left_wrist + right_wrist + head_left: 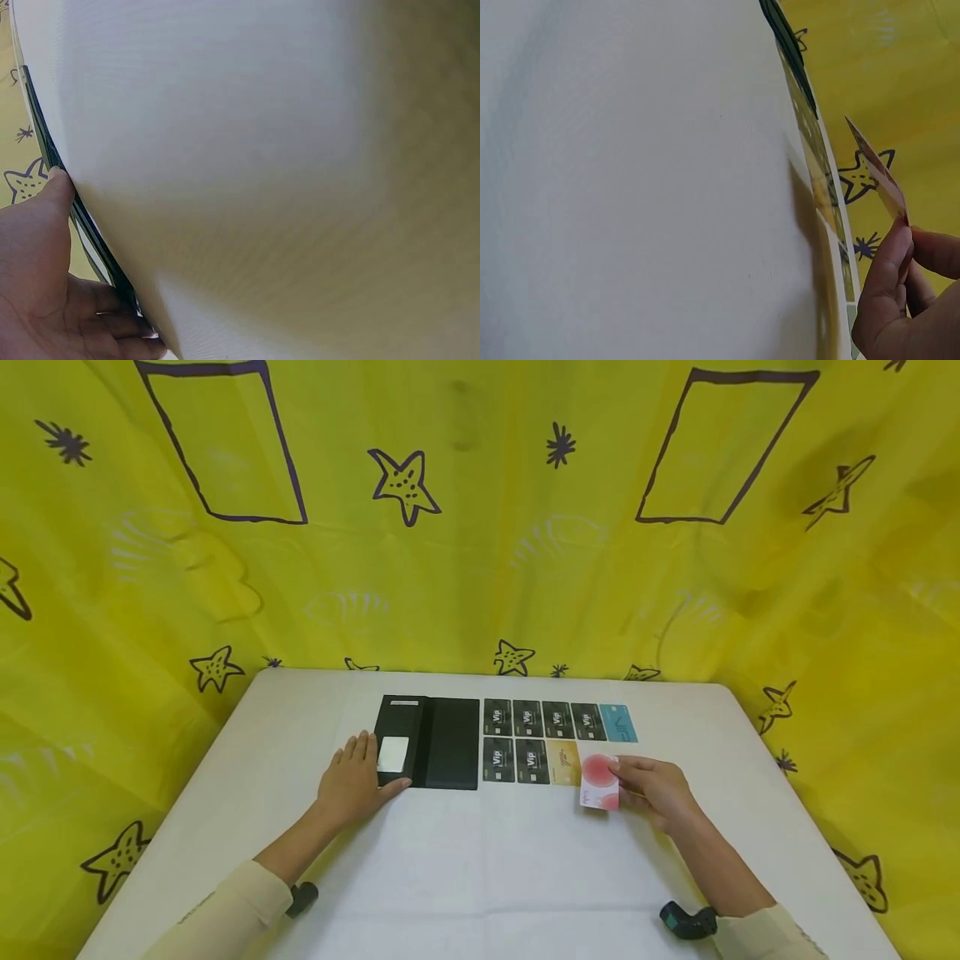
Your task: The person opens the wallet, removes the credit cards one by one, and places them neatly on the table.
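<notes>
A black wallet (453, 743) lies spread out on the white table, a white card (393, 754) showing on its left half. My left hand (351, 783) rests at the wallet's left and lower edge, fingers straight and thumb out along the near side; the left wrist view also shows the hand (67, 292) against the wallet's dark edge. With thumb and fingers, my right hand (660, 789) pinches a pink card (600, 783) by its right side. In the right wrist view this card (881, 176) stands tilted above the table, over its shadow.
Right of the wallet, several black Vip cards (527, 718) lie in two rows. A blue card (618, 723) ends the far row; a gold card (563, 762) lies in the near row, beside the pink card. A yellow patterned curtain (465, 585) hangs behind the table (450, 868).
</notes>
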The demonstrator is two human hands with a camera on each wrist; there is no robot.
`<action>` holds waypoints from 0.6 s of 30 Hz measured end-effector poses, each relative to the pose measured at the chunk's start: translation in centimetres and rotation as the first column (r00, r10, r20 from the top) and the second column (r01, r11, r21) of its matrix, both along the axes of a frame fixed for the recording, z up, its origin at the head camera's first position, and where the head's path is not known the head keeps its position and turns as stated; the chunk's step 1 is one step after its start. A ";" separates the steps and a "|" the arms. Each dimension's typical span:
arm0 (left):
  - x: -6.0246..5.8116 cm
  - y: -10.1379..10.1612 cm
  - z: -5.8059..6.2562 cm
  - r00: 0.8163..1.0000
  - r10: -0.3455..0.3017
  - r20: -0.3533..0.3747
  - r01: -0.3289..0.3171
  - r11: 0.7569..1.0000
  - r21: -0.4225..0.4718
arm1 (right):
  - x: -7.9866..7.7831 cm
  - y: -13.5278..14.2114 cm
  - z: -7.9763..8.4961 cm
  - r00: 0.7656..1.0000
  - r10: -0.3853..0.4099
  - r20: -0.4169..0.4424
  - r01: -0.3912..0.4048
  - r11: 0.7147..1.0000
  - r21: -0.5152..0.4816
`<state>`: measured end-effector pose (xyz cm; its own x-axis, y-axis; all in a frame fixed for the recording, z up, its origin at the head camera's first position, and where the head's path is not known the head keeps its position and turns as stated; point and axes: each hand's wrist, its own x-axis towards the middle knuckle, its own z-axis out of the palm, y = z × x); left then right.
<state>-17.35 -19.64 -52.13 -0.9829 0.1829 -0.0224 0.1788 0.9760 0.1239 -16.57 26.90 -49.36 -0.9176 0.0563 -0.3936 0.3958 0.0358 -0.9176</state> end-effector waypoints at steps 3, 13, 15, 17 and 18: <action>0.0 0.0 0.1 1.000 0.001 -0.001 -0.001 1.000 -0.002 | -0.2 0.5 -0.1 1.000 0.002 -0.008 -0.002 1.000 0.026; 0.1 -0.1 0.1 1.000 0.003 -0.007 -0.003 1.000 -0.010 | -1.0 1.6 0.0 1.000 0.009 -0.006 -0.008 0.970 0.244; 0.1 -0.1 0.2 1.000 0.003 -0.007 -0.003 1.000 -0.008 | -1.1 1.7 -0.1 1.000 0.018 0.002 -0.018 0.962 0.271; 0.1 0.0 0.2 1.000 0.004 -0.004 -0.004 1.000 -0.006 | -1.1 1.6 -0.3 1.000 0.025 0.002 -0.025 0.954 0.298; 0.0 0.0 0.2 1.000 0.004 -0.003 -0.004 1.000 -0.007 | -1.1 1.6 -0.5 1.000 0.027 -0.001 -0.026 0.951 0.310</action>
<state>-17.32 -19.64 -51.96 -0.9837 0.1785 -0.0211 0.1749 0.9776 0.1170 -17.69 28.50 -49.82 -0.9223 0.1501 -0.3562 0.3863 0.3288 -0.8618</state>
